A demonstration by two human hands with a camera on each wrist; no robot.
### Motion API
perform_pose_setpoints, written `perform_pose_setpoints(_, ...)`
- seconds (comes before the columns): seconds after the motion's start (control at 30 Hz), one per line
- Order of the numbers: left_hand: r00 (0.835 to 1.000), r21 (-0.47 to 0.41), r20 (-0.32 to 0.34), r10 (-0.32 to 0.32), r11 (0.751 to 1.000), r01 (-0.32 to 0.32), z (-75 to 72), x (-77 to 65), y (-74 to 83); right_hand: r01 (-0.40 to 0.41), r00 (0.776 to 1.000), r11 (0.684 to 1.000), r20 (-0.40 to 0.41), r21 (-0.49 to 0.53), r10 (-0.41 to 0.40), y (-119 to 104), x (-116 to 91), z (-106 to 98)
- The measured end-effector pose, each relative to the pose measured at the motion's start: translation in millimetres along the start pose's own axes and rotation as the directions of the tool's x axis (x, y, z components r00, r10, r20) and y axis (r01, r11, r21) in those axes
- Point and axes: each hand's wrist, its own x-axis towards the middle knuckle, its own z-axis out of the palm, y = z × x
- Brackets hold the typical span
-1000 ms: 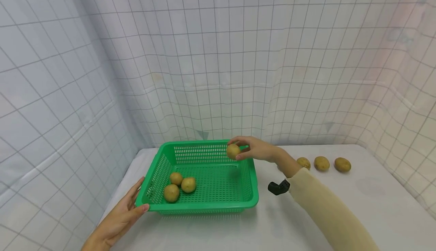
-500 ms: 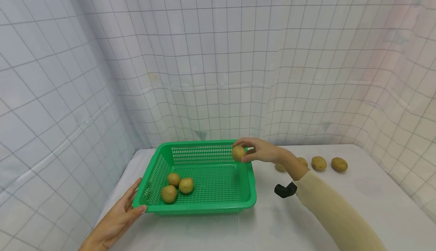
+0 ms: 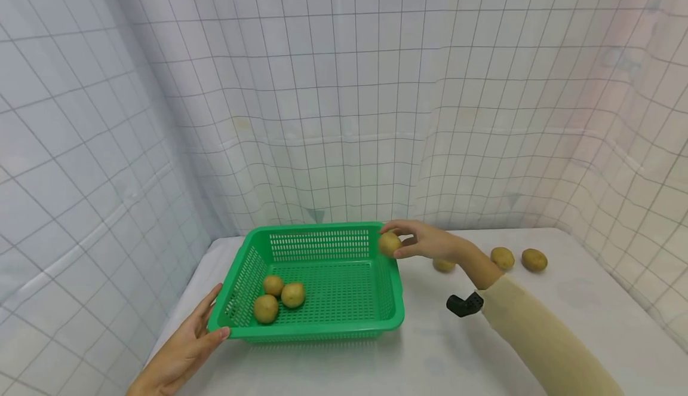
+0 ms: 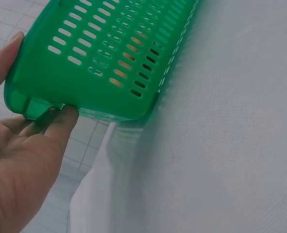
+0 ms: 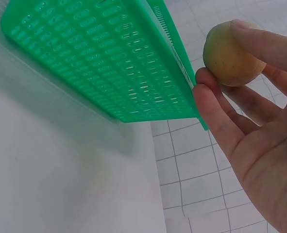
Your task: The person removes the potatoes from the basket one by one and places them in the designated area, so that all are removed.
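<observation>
A green plastic basket (image 3: 322, 328) stands on the white table, with three potatoes (image 3: 292, 295) grouped at its left end. My left hand (image 3: 185, 343) grips the near left corner, its thumb on the rim and its fingers against the outer left side, as the left wrist view shows. At the far right corner my right hand (image 3: 430, 241) holds another potato (image 3: 389, 244) between thumb and fingers, level with the rim. In the right wrist view this potato (image 5: 230, 56) shows beside the basket wall (image 5: 99, 58), and the lower fingertips are right at the rim.
More potatoes lie on the table to the right: one potato (image 3: 444, 265) partly behind the right hand, then a second potato (image 3: 502, 258) and a third potato (image 3: 534, 260). A black device (image 3: 465, 304) sits at the right wrist. Gridded white sheets (image 3: 344, 115) enclose the table.
My right hand has moved rightward with its potato, from over the basket's inside to its right rim. The left hand keeps its grip on the corner. The head view has shifted slightly.
</observation>
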Motion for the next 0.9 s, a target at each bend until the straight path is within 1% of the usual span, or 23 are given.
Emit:
perform_pose_setpoints(0.23, 1.000, -0.003, 0.019, 0.017, 1.000, -0.017, -0.2, 1.4, -1.1, -0.016, 1.000, 1.000, -0.004, 0.008, 0.016, 5.2, -11.1, -2.9)
perform_pose_setpoints(0.4, 0.999, -0.012, 0.033, 0.027, 1.000, -0.027, -0.7, 1.9, -1.8, -0.028, 0.999, 1.000, -0.024, 0.004, 0.028, 10.7, -19.0, -5.0)
perform_pose_setpoints(0.63, 0.999, -0.011, 0.039, 0.034, 0.999, -0.034, -1.2, 1.9, -2.0, -0.080, 0.995, 0.997, -0.058, -0.006, 0.080, 18.4, -30.7, -6.3)
perform_pose_setpoints(0.9, 0.999, 0.000, 0.026, 0.030, 1.000, -0.030, -1.1, 1.2, -1.2, -0.089, 0.995, 0.996, -0.039, 0.021, 0.089, 30.0, -41.4, -6.2)
